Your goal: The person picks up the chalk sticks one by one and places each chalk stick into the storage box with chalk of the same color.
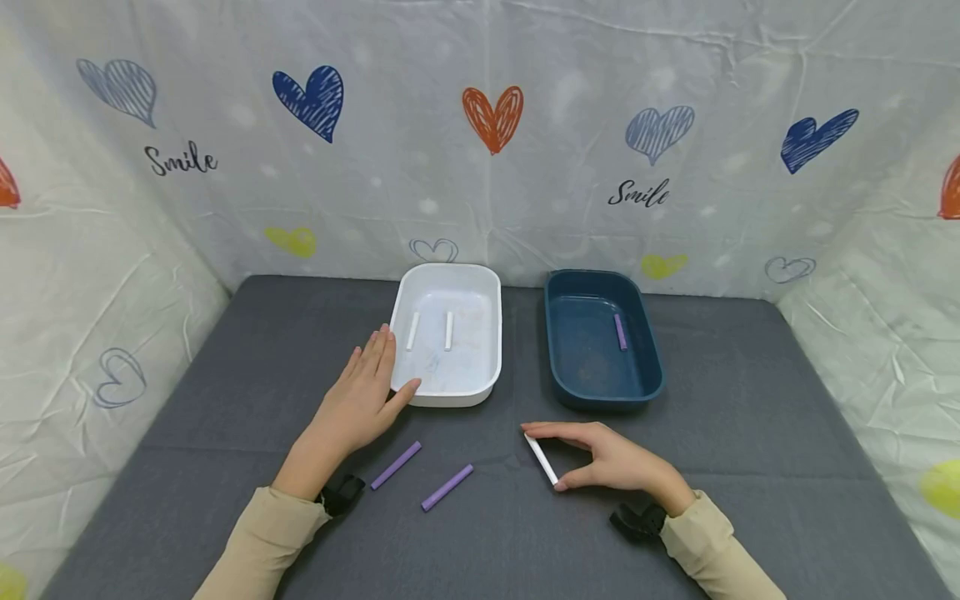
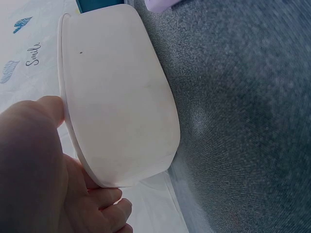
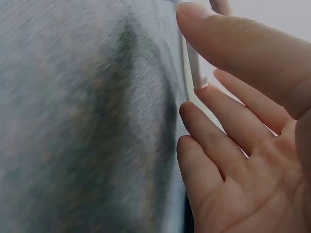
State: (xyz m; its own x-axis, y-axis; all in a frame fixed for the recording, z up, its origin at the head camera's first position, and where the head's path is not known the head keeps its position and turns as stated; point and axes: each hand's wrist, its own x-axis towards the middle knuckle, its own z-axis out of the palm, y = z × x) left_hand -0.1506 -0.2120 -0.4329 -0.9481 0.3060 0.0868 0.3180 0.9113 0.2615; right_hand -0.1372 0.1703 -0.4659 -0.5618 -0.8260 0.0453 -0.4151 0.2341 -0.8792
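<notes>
Lengthwise between thumb and fingertips, my right hand (image 1: 611, 458) pinches a white chalk stick (image 1: 542, 459), just in front of the blue tray. In the right wrist view the thumb hides part of this chalk (image 3: 195, 68). My left hand (image 1: 360, 404) rests against the left side of the white tray (image 1: 450, 399), fingers straight along its rim and thumb at the near corner. Two white chalk sticks (image 1: 448, 331) lie inside that tray. In the blue tray (image 1: 606, 398) lies one purple chalk stick (image 1: 620, 332). Nearer me, two purple chalk sticks (image 1: 447, 488) lie on the table between my hands.
A dark grey cloth (image 1: 495, 550) covers the table. Both trays stand side by side at the back, with a gap between them. Behind them hangs a white curtain (image 1: 412, 183) printed with hearts, which also runs down both sides.
</notes>
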